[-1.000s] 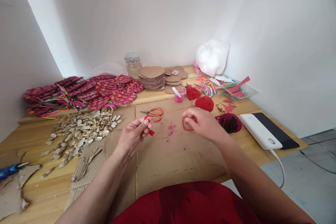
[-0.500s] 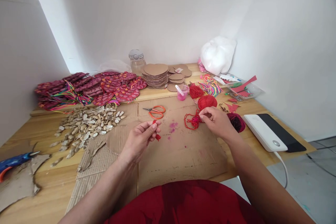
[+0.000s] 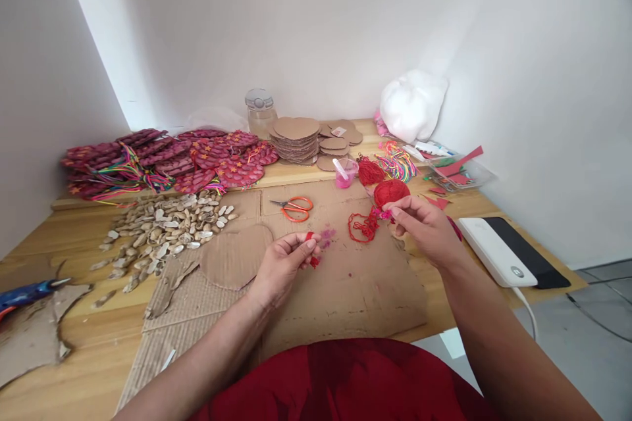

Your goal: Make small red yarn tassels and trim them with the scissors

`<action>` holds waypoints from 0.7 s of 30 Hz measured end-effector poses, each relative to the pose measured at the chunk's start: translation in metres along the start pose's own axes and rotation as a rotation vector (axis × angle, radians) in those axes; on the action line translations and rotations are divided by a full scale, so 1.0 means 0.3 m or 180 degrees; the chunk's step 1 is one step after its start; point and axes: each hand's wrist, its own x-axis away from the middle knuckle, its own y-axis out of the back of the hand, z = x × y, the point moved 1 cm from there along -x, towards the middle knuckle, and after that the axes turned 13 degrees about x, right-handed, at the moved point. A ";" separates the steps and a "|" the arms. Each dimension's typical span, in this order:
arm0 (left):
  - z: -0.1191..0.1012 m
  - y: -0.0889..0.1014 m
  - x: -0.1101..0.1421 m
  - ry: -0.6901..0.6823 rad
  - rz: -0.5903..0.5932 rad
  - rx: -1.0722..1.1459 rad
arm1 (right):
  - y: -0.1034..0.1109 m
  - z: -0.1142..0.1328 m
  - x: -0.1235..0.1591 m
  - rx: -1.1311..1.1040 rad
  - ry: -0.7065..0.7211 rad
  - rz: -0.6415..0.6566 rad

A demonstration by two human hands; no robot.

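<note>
My left hand (image 3: pixel 286 264) is over the cardboard mat, thumb and finger closed on a small red yarn bundle (image 3: pixel 315 262) whose frayed end hangs below the fingertips. To the right, my right hand (image 3: pixel 427 227) pinches a bit of magenta yarn (image 3: pixel 384 214). Loose loops of red yarn (image 3: pixel 363 229) lie on the mat just left of those fingertips. A red yarn ball (image 3: pixel 392 193) sits right behind my right hand. Orange-handled scissors (image 3: pixel 296 208) rest on the mat beyond my left hand, blades pointing left. A cut cardboard shape (image 3: pixel 234 256) lies left of my left hand.
Peanut shells (image 3: pixel 168 230) spread at the left, with decorated maroon pieces (image 3: pixel 222 161) behind them. A glue gun (image 3: pixel 29 293) lies at the far left. Behind the mat stand stacked cardboard shapes (image 3: pixel 296 138) and a pink cup (image 3: pixel 345 174). A white power bank (image 3: pixel 496 253) is at the right.
My right hand has moved right and now holds magenta yarn, while the red loops lie on the mat. My left hand has shifted right and down, still holding the red yarn bundle.
</note>
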 end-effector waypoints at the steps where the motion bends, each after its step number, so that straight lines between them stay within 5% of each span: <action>1: 0.001 0.000 0.000 -0.0021 0.0022 -0.0023 | -0.003 0.022 0.014 -0.0225 -0.0041 0.0154; 12: -0.004 -0.034 0.029 0.0156 0.0421 0.0013 | -0.175 0.094 0.119 -0.0498 -0.0083 0.1461; 17: 0.044 -0.046 0.034 0.0401 0.1011 -0.0188 | -0.213 0.094 0.146 -0.0452 0.0056 0.1543; 21: 0.049 -0.019 0.014 0.0311 0.0664 -0.0432 | -0.209 0.087 0.147 -0.0145 0.0109 0.1251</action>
